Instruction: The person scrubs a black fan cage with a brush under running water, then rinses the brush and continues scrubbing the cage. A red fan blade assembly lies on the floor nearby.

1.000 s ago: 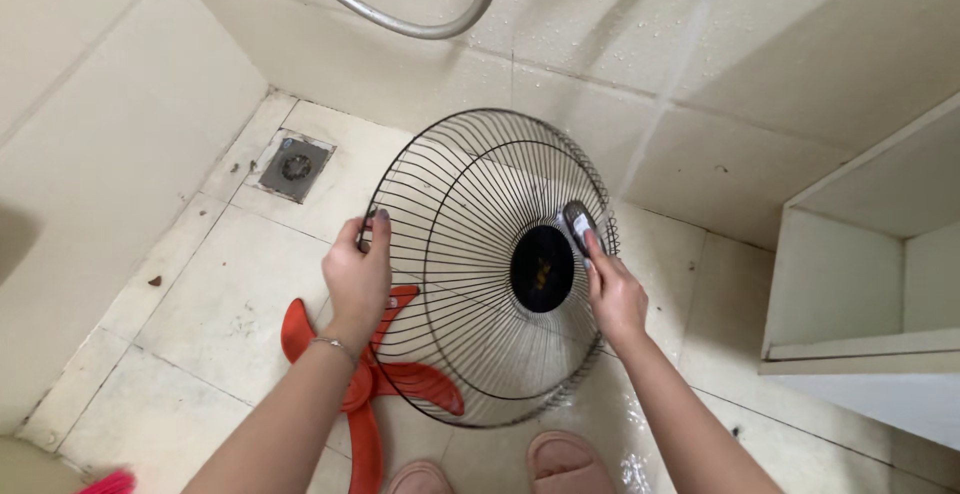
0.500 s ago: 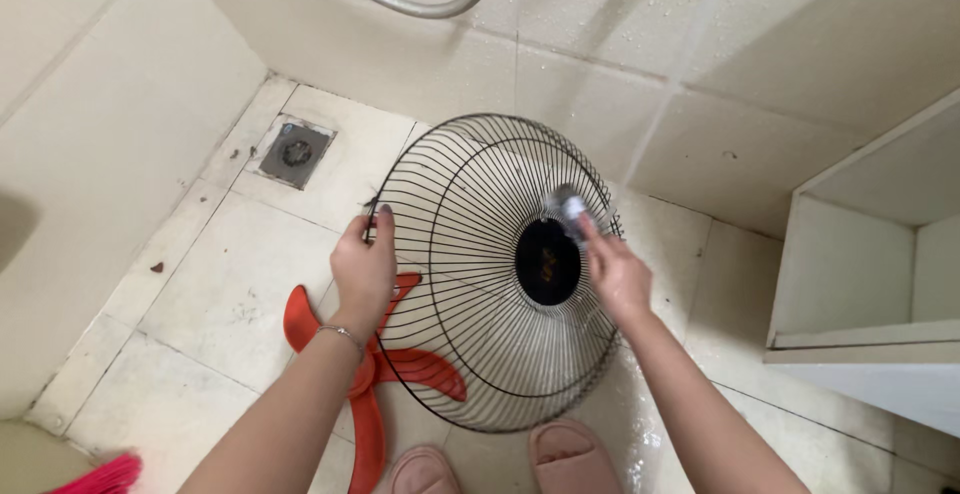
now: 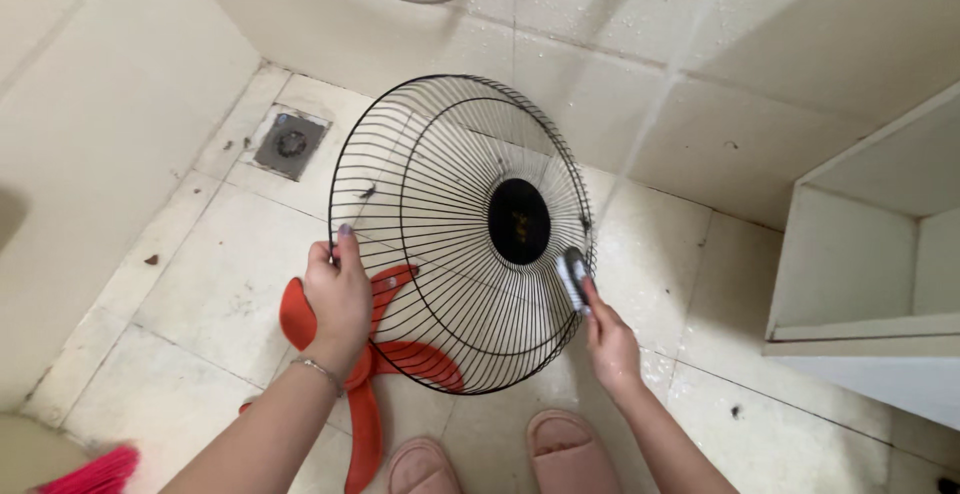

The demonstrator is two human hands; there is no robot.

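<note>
While left fingers [image 3: 345, 244] grip the fan guard [image 3: 450, 154], a brush [image 3: 574, 276] touches it.

No package, sign or screen shows anywhere around the wire fan guard [image 3: 460, 234]. The nearest thing to a label is the round black disc [image 3: 519, 220] at the guard's hub, with a small yellowish mark at its middle, perhaps a badge, too blurred to tell.
</note>
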